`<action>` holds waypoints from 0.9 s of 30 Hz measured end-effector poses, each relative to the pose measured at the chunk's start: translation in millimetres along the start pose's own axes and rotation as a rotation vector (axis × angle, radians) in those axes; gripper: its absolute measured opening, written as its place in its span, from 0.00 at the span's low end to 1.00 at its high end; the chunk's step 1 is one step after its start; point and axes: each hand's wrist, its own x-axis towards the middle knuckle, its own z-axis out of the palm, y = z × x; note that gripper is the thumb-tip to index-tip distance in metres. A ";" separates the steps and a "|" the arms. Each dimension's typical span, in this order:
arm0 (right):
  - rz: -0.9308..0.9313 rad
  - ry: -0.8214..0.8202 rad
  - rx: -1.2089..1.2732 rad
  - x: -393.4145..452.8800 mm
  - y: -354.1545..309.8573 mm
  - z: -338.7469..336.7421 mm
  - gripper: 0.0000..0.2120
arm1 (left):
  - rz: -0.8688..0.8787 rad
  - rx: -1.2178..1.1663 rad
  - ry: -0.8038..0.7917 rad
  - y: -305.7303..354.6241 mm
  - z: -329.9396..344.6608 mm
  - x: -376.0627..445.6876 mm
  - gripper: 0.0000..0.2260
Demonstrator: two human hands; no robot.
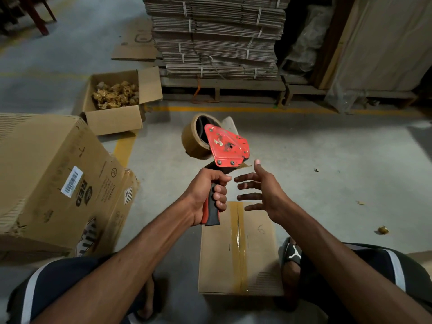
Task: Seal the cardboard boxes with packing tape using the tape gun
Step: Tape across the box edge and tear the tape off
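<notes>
Tape gun (228, 148): held upright above the floor, roll away from the person, handle pointing down.
Left hand (208, 195): fingers wrapped tight round the handle.
Right hand (261, 190): fingers spread, empty, just beside the gun's front edge.
Small box (257, 249): between the feet, directly below both hands, tape strip running away from the person.
Big box (53, 174): left; "RED" readable, other print probably too blurred.

Bare floor (327, 160) open across centre right of frame, only small scraps there. Left side blocked by big printed carton (46, 174) and open box of scraps (117, 101) behind it. Top centre walled off by stacked flat cardboard (217, 36) on a pallet. Taped box (240, 249) sits low centre between the person's legs, top face clear.
</notes>
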 end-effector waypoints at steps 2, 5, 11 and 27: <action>0.054 0.001 0.047 0.5 -1.6 0.5 0.36 | 0.028 0.096 0.016 0.8 1.8 -2.7 0.12; 0.093 0.006 0.075 0.9 -2.4 -2.4 0.29 | 0.062 0.183 0.013 1.2 3.6 -5.9 0.10; 0.089 0.018 0.058 4.2 -2.1 -10.3 0.13 | 0.072 0.282 0.028 -0.2 1.5 -6.9 0.08; 0.028 -0.030 -0.246 -0.4 8.0 -42.6 0.06 | 0.113 0.642 -0.028 -16.1 -5.1 1.7 0.03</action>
